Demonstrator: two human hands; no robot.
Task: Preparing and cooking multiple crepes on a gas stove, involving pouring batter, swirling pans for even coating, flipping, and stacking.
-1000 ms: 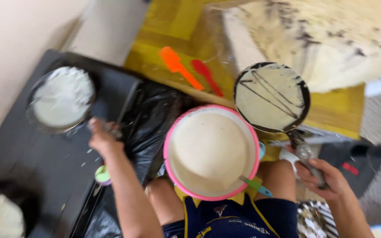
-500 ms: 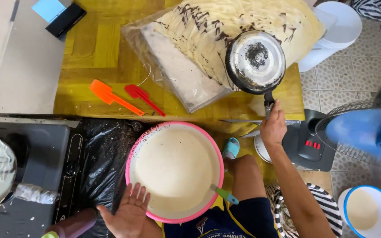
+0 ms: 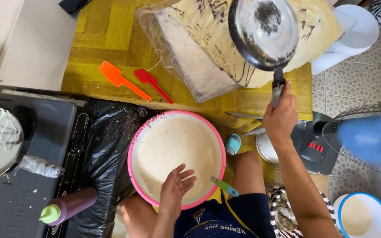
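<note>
We see our right hand (image 3: 281, 118) closed round the handle of a small metal pan (image 3: 263, 31), its upturned underside dull grey, scuffed and blackened in patches. Our left hand (image 3: 176, 187) lies open over the smooth, matt batter in a glossy pink plastic bowl (image 3: 132, 150). Beside it lies crinkled, shiny black plastic sheeting (image 3: 106, 141). The floor mat (image 3: 106, 35) looks like yellow wood-patterned vinyl with a slight sheen. The orange spatula (image 3: 120, 79) and red spatula (image 3: 151, 83) look like smooth silicone. The squeeze bottle (image 3: 69, 207) is glossy plastic
</note>
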